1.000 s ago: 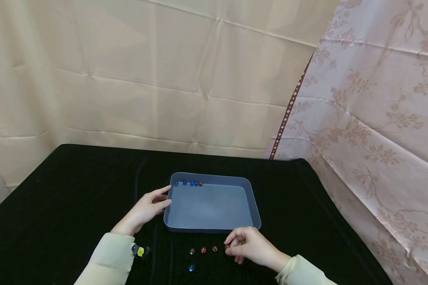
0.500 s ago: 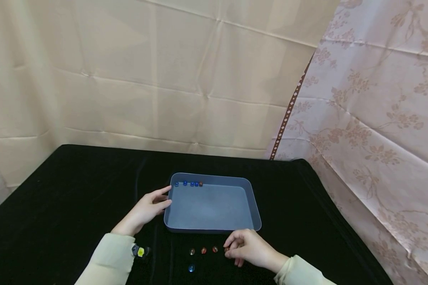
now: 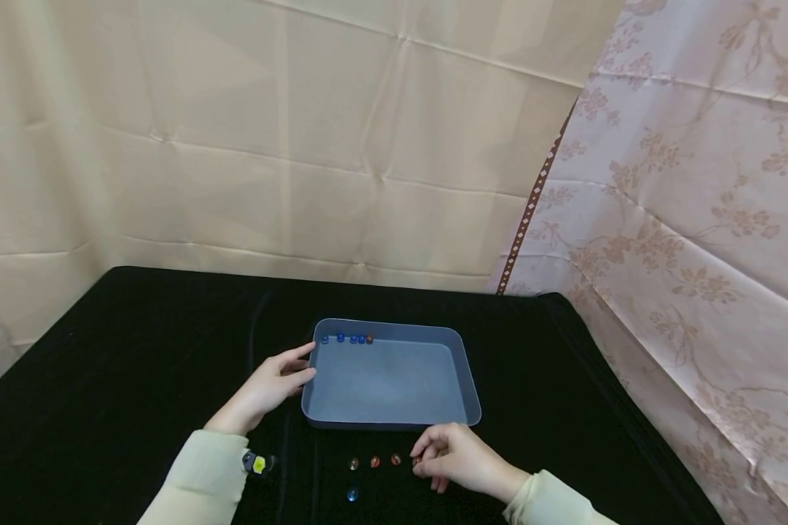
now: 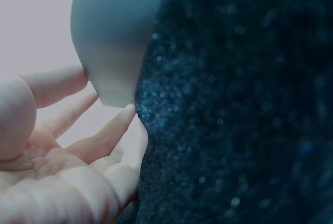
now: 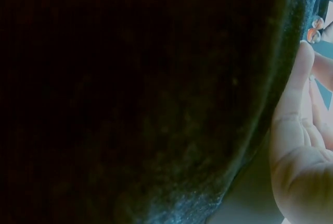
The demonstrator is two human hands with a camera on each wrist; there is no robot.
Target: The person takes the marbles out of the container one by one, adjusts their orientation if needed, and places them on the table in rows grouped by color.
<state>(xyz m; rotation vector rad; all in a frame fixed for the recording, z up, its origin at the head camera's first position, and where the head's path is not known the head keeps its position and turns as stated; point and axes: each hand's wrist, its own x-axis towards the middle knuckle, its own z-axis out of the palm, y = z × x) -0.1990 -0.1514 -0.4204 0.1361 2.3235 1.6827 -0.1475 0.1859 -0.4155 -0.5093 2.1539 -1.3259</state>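
My left hand [image 3: 271, 380] touches the left side of a shallow blue-grey tray [image 3: 465, 364], fingers fairly straight with thumb and index at its rim. In the left wrist view, fingertips meet the tray's wall [image 4: 117, 52]. My right hand [image 3: 462, 459] pinches a small reddish glass marble [image 3: 416, 460] in front of the tray's near right corner; the fingers mostly cover it. To its left on the black cloth lie an orange-streaked marble [image 3: 395, 459], a red one [image 3: 375, 461] and a clear amber one [image 3: 353, 464]. Nearer lies a clear blue marble [image 3: 352, 494].
Inside the tray, several blue marbles [image 3: 340, 337] and one brown-orange marble [image 3: 369, 339] line the far wall at the left. Black cloth [image 3: 138, 364] covers the table. A cream curtain [image 3: 236, 146] hangs behind, with a floral cloth [image 3: 696, 219] at the right.
My right hand has shifted very slightly down and left, the reddish marble still between its fingertips. The left hand, tray and other marbles look unmoved.
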